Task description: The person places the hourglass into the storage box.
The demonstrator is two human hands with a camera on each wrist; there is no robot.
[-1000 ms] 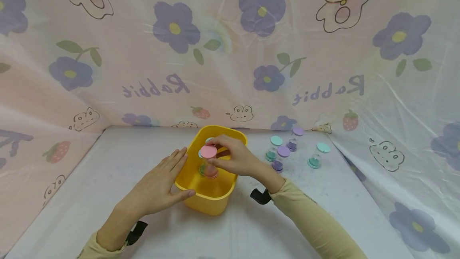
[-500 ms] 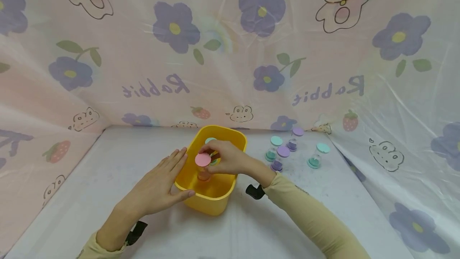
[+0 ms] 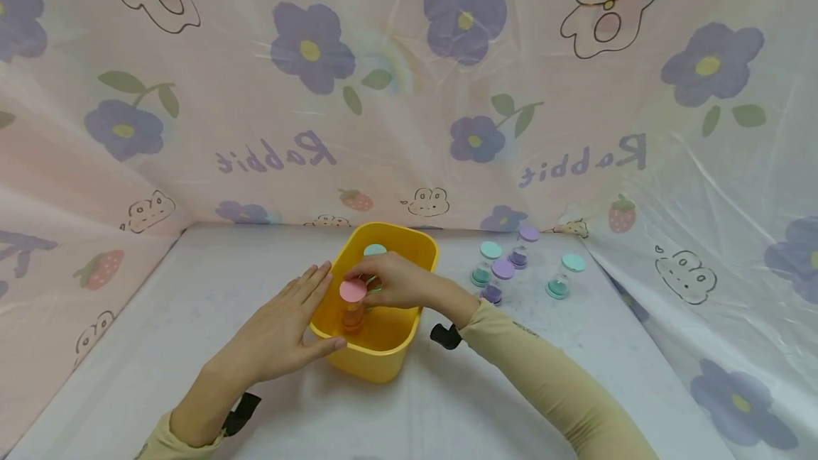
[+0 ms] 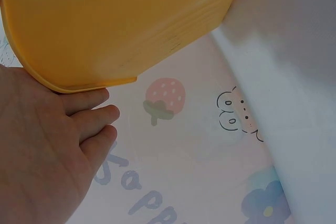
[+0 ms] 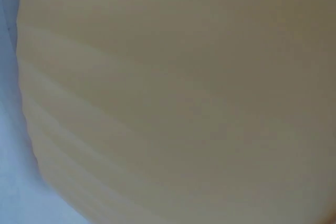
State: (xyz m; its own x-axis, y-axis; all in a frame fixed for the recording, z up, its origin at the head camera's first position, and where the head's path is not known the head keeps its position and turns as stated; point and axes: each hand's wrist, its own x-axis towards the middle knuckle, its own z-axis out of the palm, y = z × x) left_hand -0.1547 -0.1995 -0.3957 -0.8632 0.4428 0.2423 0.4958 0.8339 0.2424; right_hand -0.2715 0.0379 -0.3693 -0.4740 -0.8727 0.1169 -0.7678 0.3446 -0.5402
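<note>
My right hand reaches into a yellow plastic bin and pinches a pink-capped hourglass between thumb and fingers. That hourglass is upright, low inside the bin near its left wall. Behind my fingers, a mint-capped hourglass stands in the bin, mostly hidden. My left hand rests against the bin's left rim, its fingers straight. The left wrist view shows the same left hand touching the bin's outer edge. A blurred sleeve fills the right wrist view.
Right of the bin on the white table stand two purple-capped hourglasses, one nearer and one farther. Two mint-capped hourglasses are there too, one beside them and one farther right. A printed curtain encloses the back and sides.
My right hand has moved the pink-capped hourglass left, toward me and lower inside the bin. The mint-capped hourglass behind it shows more of its top. My left hand has stayed in place.
</note>
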